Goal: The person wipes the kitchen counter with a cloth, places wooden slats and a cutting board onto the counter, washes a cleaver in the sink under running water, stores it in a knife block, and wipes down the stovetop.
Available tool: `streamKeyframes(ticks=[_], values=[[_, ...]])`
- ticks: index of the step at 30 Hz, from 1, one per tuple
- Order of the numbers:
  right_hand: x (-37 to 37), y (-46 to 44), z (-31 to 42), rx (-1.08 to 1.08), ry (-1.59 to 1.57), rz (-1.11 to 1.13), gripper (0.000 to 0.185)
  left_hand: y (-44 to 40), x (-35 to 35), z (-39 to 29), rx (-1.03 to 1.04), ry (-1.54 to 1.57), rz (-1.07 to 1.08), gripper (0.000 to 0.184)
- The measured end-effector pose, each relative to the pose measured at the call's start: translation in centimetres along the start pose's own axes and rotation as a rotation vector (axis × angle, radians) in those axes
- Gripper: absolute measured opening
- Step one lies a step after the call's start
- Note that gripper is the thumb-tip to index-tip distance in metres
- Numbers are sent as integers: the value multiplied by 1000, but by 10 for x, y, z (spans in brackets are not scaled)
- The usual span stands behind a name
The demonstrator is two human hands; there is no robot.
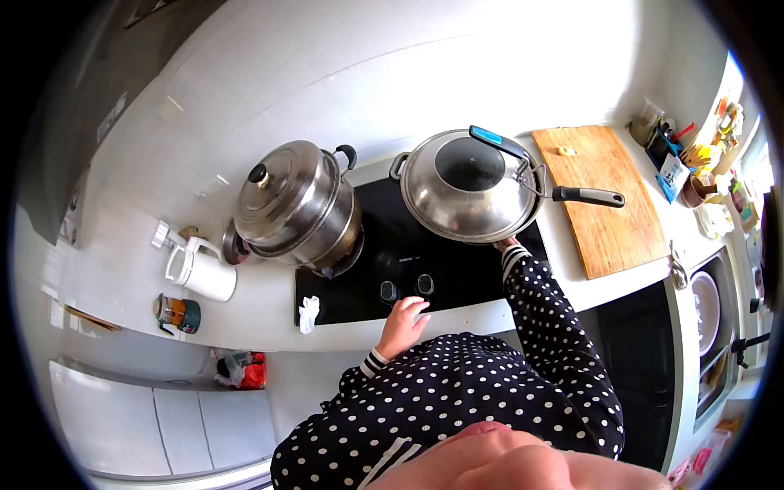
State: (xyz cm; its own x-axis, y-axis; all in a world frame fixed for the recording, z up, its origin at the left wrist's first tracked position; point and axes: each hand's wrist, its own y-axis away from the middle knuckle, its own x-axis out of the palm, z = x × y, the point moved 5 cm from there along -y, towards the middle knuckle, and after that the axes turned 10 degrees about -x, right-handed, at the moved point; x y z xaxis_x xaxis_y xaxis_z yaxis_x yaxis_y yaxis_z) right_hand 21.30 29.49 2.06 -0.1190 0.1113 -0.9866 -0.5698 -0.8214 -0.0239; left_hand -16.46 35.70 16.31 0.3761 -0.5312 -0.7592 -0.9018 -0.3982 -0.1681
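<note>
On the right side of the black cooktop (392,214) sits a wok (542,189) with a dark-grey side handle, covered by a domed steel lid (523,214) with a dark glass centre and a blue-topped upright handle. My right hand (508,243) is at the wok's near edge, just below the rim; its fingers are mostly hidden. Close to the cooktop's front edge, my left hand (401,328) holds nothing, fingers apart. It is nearest the two round control knobs (425,284). A tall steel steamer pot (306,208) with a lid stands on the left burner.
Right of the cooktop lies a wooden cutting board (608,212) with a small yellowish piece on it. A white kettle (208,276), a glass teapot (173,313) and a crumpled white tissue (309,314) are at left. A sink (709,376) is at far right.
</note>
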Motion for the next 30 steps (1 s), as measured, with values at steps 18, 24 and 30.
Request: streamKeyframes(ticks=[18, 24, 30], values=[[-13, 29, 10, 116, -117, 92, 27, -1, 11, -5, 40, 0, 72, 23], [-22, 64, 12, 218, -200, 160, 28, -11, 21, -25, 85, 40, 141, 21], [-19, 81, 28, 255, -224, 159, 28, -50, 23, -98, 234, 278, 301, 11]])
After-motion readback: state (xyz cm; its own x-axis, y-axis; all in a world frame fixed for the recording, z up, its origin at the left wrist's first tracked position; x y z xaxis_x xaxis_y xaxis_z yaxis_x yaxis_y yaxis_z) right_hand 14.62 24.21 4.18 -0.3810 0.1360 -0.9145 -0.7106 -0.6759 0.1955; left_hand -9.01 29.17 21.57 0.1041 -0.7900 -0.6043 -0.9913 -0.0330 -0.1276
